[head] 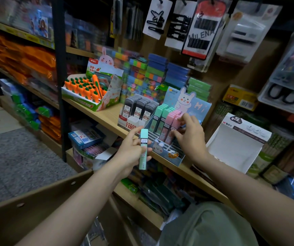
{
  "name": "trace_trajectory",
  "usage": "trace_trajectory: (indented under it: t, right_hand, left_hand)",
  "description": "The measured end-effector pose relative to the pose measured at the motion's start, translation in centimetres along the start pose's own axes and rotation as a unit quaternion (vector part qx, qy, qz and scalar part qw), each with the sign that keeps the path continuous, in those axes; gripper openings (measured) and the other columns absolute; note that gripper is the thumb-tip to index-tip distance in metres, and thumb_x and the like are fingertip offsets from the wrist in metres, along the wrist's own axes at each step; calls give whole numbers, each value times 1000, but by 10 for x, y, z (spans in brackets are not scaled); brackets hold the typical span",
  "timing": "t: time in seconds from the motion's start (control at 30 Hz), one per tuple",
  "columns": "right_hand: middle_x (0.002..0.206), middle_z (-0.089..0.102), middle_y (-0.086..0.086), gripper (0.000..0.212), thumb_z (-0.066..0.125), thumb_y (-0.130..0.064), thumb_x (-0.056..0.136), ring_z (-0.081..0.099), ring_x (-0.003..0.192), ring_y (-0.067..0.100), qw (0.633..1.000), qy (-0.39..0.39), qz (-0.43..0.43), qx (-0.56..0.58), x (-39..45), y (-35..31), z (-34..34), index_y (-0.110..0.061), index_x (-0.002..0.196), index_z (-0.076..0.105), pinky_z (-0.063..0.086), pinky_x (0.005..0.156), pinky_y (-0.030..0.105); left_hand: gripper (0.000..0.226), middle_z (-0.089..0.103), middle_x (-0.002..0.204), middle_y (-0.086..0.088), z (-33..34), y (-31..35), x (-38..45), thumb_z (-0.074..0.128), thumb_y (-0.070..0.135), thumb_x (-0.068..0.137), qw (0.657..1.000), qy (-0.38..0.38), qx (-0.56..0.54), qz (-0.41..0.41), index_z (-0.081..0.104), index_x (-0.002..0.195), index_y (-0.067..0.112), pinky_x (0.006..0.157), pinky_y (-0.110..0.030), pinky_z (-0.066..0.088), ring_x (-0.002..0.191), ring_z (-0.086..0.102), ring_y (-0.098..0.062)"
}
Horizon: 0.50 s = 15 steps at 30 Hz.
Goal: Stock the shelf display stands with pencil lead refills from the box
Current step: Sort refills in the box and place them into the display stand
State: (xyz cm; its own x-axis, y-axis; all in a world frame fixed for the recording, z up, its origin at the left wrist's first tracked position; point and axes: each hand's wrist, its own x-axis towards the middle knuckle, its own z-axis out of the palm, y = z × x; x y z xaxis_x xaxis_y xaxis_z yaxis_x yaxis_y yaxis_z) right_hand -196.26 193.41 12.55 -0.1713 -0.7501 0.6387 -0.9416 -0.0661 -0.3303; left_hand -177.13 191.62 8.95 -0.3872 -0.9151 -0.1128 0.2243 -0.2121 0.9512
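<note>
Cardboard box (36, 206) flaps sit lowest, under both forearms. Left hand (133, 151) pinches a mint refill case (143, 149) upright, off the shelf's front edge; right hand (189, 137) closes on a pink case (175, 121) in the rabbit display stand (171, 151), which stands at that edge. Judging by this, a nudge could tip the packed rows or push the stand off the wooden shelf (107, 114). Beside it stand grey refills (139, 109). Crowded, dim shop aisle; grey mat (18, 157) on the floor.
</note>
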Motion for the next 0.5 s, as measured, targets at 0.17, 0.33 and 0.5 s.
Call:
trace_trajectory:
  t: [0.17, 0.33, 0.5]
  right_hand:
    - [113, 51, 2, 37, 71, -32, 86, 59, 82, 17, 999, 40, -3, -18, 4, 4, -7, -20, 119, 58, 46, 68, 28]
    - [113, 48, 5, 46, 68, -39, 88, 58, 87, 23, 997, 7, -7, -76, -3, 12, -8, -22, 130, 59, 44, 66, 28]
    - [102, 40, 0, 53, 67, -45, 87, 51, 80, 18, 997, -15, -4, -80, -5, 11, -5, -27, 136, 53, 40, 62, 27]
  left_hand:
    - [70, 65, 115, -7, 2, 0, 0, 47, -14, 92, 1000, -4, -3, 3, 43, 135, 41, 80, -41, 59, 101, 66, -22]
    - [68, 66, 112, -6, 4, 1, -1, 46, -13, 93, 1000, -12, 5, 13, 43, 134, 41, 84, -45, 58, 103, 65, -23]
    - [65, 65, 114, -7, 5, 1, -1, 46, -13, 93, 1000, -19, -1, 18, 46, 124, 44, 86, -44, 58, 106, 64, -24]
